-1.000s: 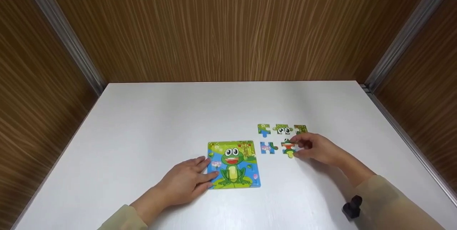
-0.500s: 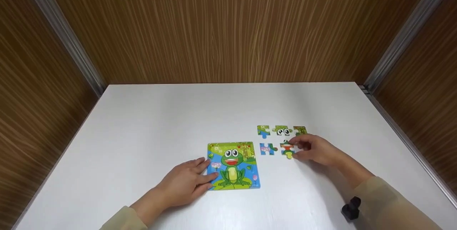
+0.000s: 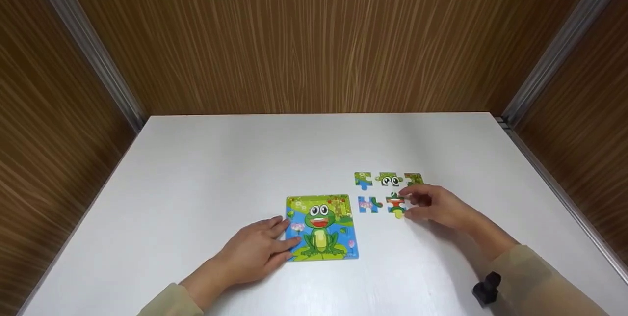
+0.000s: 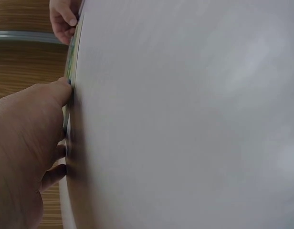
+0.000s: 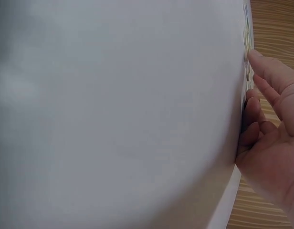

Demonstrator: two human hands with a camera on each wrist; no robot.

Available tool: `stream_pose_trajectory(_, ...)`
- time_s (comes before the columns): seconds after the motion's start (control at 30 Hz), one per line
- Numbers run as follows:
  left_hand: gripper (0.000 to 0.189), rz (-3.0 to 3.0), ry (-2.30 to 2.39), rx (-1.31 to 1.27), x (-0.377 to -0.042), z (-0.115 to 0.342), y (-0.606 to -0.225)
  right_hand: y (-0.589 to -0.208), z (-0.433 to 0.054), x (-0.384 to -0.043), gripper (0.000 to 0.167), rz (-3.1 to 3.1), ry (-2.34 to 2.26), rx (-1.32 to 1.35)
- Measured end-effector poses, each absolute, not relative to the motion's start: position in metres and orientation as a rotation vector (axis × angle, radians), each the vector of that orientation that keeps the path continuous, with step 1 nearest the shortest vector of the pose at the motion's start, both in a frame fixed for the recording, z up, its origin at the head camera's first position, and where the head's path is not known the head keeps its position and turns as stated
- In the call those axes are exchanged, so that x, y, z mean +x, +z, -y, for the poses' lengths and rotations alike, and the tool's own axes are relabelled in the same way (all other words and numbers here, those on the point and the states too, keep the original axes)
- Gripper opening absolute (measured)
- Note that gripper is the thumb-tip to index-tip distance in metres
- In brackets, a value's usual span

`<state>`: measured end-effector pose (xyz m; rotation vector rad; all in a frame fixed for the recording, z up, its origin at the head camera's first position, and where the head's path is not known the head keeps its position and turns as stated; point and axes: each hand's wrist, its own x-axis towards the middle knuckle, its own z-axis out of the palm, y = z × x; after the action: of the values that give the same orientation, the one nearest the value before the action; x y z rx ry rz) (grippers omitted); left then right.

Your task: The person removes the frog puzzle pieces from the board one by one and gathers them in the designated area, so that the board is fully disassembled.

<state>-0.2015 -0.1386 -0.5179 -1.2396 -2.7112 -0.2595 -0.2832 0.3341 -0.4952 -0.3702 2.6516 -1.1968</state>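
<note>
A square frog puzzle board lies on the white table, in front of me. My left hand rests at its left edge with fingers extended, the tips on the picture. To the right of the board, my right hand pinches a frog-mouth puzzle piece between thumb and index finger at its right side. Left of that lies a flower puzzle piece. Behind them are a frog-eyes piece, a green-and-blue corner piece and another corner piece, partly behind the right hand.
The white table ends at a wood-grain back panel, with similar panels on both sides. A small black object is at the right sleeve. The wrist views look along the tabletop, with the board and pieces seen nearly edge-on.
</note>
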Motion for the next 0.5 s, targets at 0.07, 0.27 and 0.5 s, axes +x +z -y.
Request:
stream_pose_trajectory(0.07,0.040,2.707,-0.257,-1.240,-0.201,0.139,-0.518,-0.494,-0.335,-0.283,0.045,-2.654,-1.223,-0.389)
stream_pose_trajectory(0.27,0.038,2.643,-0.254,-1.257,-0.201,0.140,-0.518,-0.484,-0.330,-0.279,0.036,-2.713,-1.224,-0.446)
stream_pose_trajectory(0.5,0.038,2.664,-0.261,-1.253,-0.200,0.139,-0.517,-0.468,-0.295,-0.276,0.032,-2.739,-1.193,-0.707)
